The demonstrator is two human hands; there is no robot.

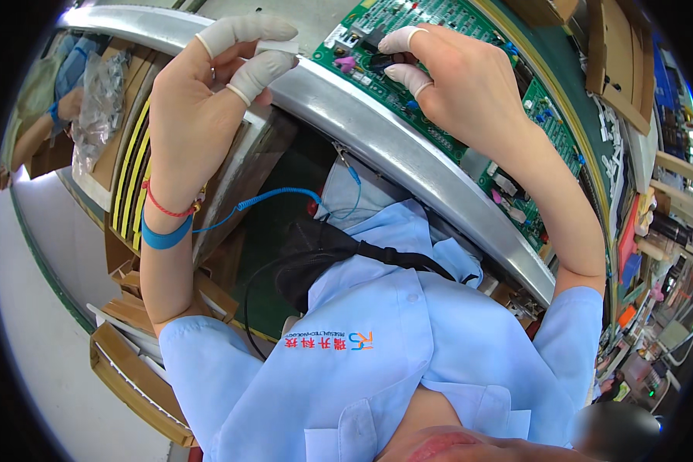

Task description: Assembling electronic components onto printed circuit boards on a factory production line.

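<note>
White finger cots cover the thumb and forefinger of both my hands. My left hand (192, 104), raised over the metal rail, pinches a small white piece (282, 47) between those two fingertips. Over the green circuit board (446, 19), my right hand (470, 81) has its thumb and forefinger closed on a small black component (380, 61) at the board's near left part. Whether that component is seated or loose I cannot tell. Beside it sits a pink part (345, 65). My right forearm crosses above the rest of the board.
A silver metal rail (408, 119) runs between me and the board. A blue coiled cord (281, 190) trails from my left wristband. At left are a clear plastic bag (100, 108) and another person's hand (71, 104). Cardboard boxes (135, 385) stand lower left; an open carton (620, 65) is upper right.
</note>
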